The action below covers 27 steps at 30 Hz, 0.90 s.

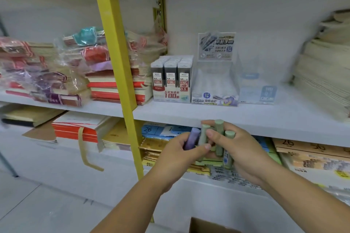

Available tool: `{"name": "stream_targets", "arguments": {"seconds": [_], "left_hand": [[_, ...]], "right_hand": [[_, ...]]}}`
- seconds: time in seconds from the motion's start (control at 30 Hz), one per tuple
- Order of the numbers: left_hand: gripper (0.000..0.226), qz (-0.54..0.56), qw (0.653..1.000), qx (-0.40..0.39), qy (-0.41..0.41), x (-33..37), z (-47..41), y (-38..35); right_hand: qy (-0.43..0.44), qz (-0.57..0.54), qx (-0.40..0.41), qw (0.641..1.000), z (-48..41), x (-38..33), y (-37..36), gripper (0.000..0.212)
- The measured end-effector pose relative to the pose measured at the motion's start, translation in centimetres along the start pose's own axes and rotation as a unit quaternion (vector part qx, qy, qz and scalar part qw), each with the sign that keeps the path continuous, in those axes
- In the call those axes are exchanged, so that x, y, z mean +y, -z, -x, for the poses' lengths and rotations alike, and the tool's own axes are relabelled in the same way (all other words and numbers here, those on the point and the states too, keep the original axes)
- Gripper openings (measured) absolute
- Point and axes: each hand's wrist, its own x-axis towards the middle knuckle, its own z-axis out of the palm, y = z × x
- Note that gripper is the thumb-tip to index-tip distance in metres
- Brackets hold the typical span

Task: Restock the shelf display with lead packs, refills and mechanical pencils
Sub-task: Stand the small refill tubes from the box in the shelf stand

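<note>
Both hands meet in front of the white shelf's (pixel 246 119) front edge. My left hand (pixel 178 155) grips a purple lead tube (pixel 192 138) and pinches a green tube (pixel 203 136) with the thumb. My right hand (pixel 240 151) holds a bundle of green lead tubes (pixel 220 138), their caps pointing up. On the shelf behind stand a full display box of 0.5 HB lead packs (pixel 171 79), a clear display box (pixel 215 85) that looks empty, and a second clear box (pixel 256 89).
A yellow upright post (pixel 117 58) stands left of the display boxes. Wrapped notebook stacks (pixel 56 70) fill the shelf's left part; pale paper stacks (pixel 325 70) sit at right. Calendars and pads (pixel 312 155) lie on the lower shelf. A cardboard box corner (pixel 206 226) shows at bottom.
</note>
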Motion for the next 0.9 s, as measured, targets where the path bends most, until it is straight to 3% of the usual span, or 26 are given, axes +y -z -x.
{"name": "stream_targets", "arguments": {"seconds": [0.07,0.17,0.23,0.47,0.6,0.83,0.9], "left_hand": [[0.021,-0.028,0.999,0.042,0.008,0.0,-0.1,0.6],[0.015,0.002,0.997,0.081,0.015,0.1,-0.2,1.3],[0.013,0.032,0.997,0.075,0.011,0.7,-0.2,1.5],[0.034,0.079,0.997,0.013,-0.009,1.7,0.4,1.6],[0.037,0.065,0.998,0.010,-0.012,2.0,0.4,2.0],[0.016,0.025,0.998,0.054,-0.036,2.0,0.4,2.7],[0.020,0.027,0.996,0.080,-0.030,2.2,0.3,3.1]], "right_hand": [[-0.003,-0.002,-0.009,1.000,-0.1,-0.5,0.4,0.034],[-0.002,0.082,-0.047,0.995,0.0,-0.9,1.0,0.029],[0.002,0.123,-0.061,0.991,0.0,-0.9,1.0,0.022],[0.014,0.247,-0.071,0.966,0.5,-0.9,-0.3,0.028],[-0.005,0.256,-0.077,0.963,0.5,-1.0,-0.5,0.023],[-0.015,0.222,-0.102,0.970,0.4,-0.4,-0.8,0.003],[-0.006,0.264,-0.083,0.961,0.5,-0.7,-0.6,0.015]]}}
